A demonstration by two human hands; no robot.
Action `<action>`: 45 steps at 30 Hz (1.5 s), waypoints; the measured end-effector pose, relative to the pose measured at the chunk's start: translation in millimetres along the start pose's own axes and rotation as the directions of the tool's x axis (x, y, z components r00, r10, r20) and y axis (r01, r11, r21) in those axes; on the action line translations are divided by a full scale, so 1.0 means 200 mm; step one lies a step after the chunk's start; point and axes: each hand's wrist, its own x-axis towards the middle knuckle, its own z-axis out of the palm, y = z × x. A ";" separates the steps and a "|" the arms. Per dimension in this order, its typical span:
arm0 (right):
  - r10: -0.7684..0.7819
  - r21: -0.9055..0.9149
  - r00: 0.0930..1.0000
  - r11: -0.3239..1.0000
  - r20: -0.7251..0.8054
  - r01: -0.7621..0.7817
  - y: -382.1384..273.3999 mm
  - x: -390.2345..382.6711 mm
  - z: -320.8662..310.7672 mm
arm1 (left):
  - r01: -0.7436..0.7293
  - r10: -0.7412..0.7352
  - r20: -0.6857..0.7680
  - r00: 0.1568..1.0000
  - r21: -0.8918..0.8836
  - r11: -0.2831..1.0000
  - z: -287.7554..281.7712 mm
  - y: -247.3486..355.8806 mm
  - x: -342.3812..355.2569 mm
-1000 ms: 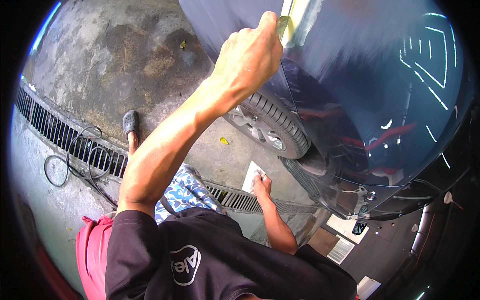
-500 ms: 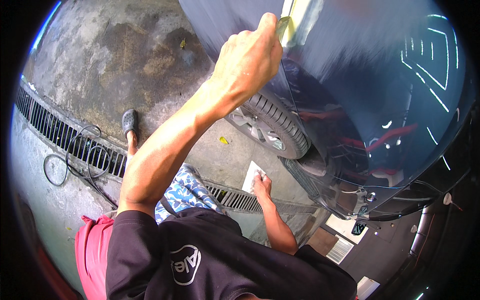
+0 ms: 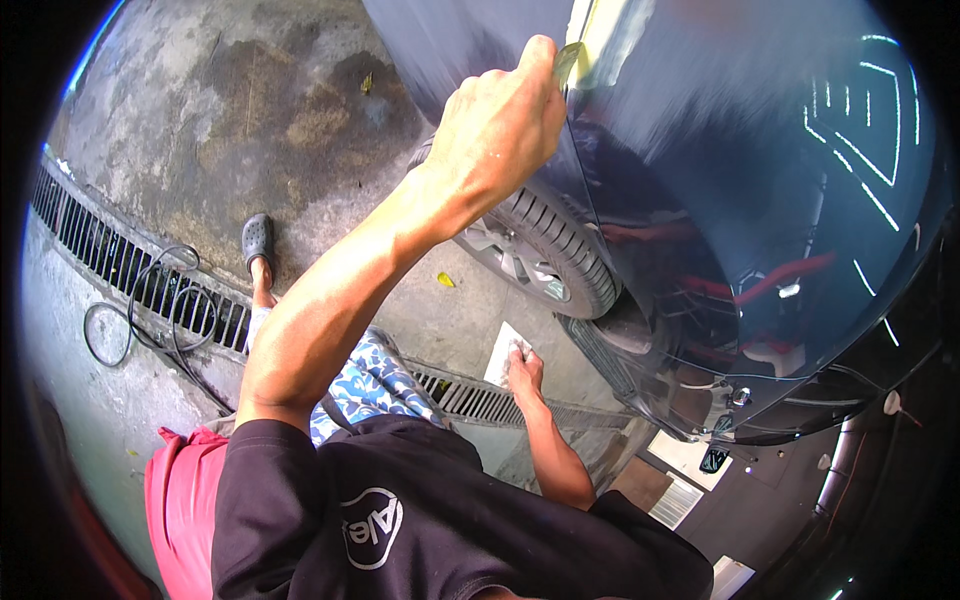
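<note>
My left hand (image 3: 505,130) is raised to the blue car's body (image 3: 690,190), its fingers closed round a small yellowish-green putty spreader (image 3: 568,62). The blade meets the edge of a pale yellow strip of filler (image 3: 606,42) on a dull, sanded-looking area of the panel. A dark panel seam runs down from just below it. Lower and to the right, my right hand (image 3: 523,372) grips a flat white board (image 3: 504,354), with whitish smears on the fingers. The board is held out over the floor, apart from the car.
The car's wheel (image 3: 555,250) is just below my left forearm. A metal drain grate (image 3: 90,235) crosses the concrete floor, with a dark hose (image 3: 135,325) coiled over it. My foot in a grey clog (image 3: 258,240) is beside it. Red cloth (image 3: 185,490) hangs at my left side.
My left hand and the spreader have shifted down very slightly along the filler strip. My right hand and the board look nearly still.
</note>
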 end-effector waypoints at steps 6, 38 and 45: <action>-0.009 -0.025 1.000 1.000 -0.009 0.008 0.03 0.01 -0.01 | 0.016 -0.016 0.007 1.000 0.003 1.000 0.01 0.00 -0.01; -0.042 0.002 0.999 0.999 -0.012 0.042 -0.02 0.00 -0.05 | 0.030 -0.030 0.000 1.000 -0.044 0.999 0.06 -0.01 -0.07; 0.002 -0.007 1.000 1.000 0.004 -0.002 -0.06 -0.04 -0.06 | 0.039 -0.039 0.000 0.999 -0.038 0.999 0.08 -0.02 -0.10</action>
